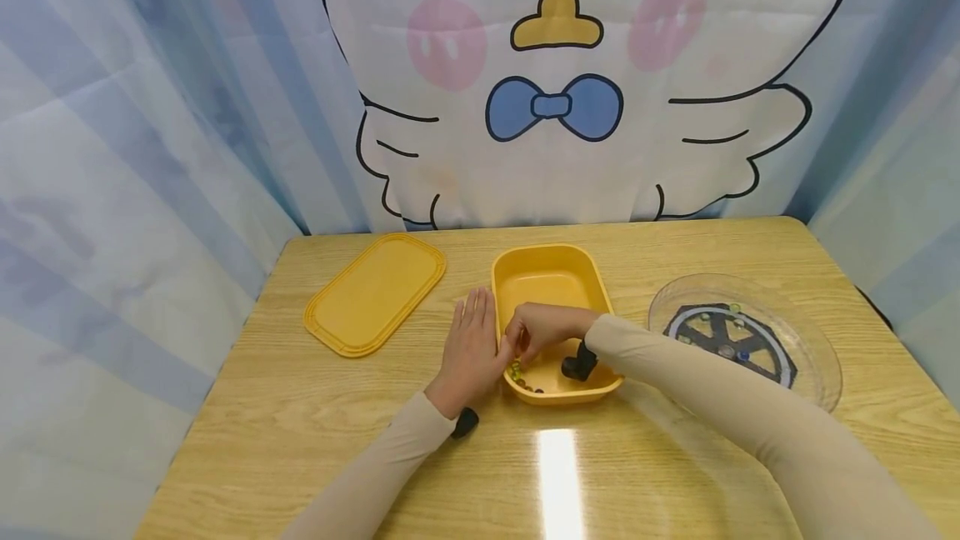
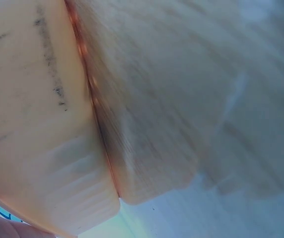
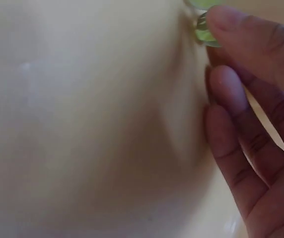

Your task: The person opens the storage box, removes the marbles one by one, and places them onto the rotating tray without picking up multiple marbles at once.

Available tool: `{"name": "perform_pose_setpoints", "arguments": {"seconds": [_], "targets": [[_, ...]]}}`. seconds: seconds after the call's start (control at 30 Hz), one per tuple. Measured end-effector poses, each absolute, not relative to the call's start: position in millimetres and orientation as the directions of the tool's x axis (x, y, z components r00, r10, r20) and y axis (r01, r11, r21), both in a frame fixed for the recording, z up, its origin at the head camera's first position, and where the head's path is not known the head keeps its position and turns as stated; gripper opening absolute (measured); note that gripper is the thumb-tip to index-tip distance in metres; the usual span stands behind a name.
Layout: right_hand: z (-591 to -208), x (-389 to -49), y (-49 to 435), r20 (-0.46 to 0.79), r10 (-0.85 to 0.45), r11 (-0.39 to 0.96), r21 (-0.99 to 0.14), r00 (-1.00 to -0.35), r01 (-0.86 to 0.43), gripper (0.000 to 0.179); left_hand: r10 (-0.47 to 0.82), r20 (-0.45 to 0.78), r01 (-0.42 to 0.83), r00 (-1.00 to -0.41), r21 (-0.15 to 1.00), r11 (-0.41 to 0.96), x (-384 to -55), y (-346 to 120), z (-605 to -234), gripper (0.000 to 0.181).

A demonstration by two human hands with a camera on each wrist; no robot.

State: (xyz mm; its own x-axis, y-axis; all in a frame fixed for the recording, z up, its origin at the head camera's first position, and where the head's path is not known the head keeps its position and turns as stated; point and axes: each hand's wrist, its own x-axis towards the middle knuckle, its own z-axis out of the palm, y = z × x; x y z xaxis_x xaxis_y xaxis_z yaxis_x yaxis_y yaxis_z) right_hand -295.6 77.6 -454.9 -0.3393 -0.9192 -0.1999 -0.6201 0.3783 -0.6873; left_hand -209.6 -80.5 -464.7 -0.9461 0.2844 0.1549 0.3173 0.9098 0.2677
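A yellow plastic box [image 1: 551, 261] stands mid-table, with several small glass marbles [image 1: 517, 372] along its near left corner. My left hand [image 1: 472, 348] lies along the box's left wall, fingers straight and the thumb at the rim. In the left wrist view, the box's outer wall [image 2: 37, 119] fills the left side. My right hand [image 1: 536, 328] reaches inside the box, at its left wall. In the right wrist view, thumb and fingers pinch a green glass marble [image 3: 204, 33]; a second greenish marble [image 3: 204, 4] shows just beyond it.
A yellow lid [image 1: 375, 294] lies at the back left of the table. To the right, under my right forearm, a clear round plate [image 1: 817, 365] holds several marbles over a dark wheel-like pattern [image 1: 697, 325]. A printed curtain [image 1: 555, 182] hangs behind the table.
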Motion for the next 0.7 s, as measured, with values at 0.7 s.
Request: {"name": "perform_pose_setpoints", "arguments": {"seconds": [0.7], "targets": [[-452.2,-293.0,78.8,-0.166,-0.916,0.381,-0.638,-0.364,-0.669,0.014,0.291,0.138,0.317,-0.947,0.24,0.918,-208.1,-81.3,-461.4,0.065]]}}
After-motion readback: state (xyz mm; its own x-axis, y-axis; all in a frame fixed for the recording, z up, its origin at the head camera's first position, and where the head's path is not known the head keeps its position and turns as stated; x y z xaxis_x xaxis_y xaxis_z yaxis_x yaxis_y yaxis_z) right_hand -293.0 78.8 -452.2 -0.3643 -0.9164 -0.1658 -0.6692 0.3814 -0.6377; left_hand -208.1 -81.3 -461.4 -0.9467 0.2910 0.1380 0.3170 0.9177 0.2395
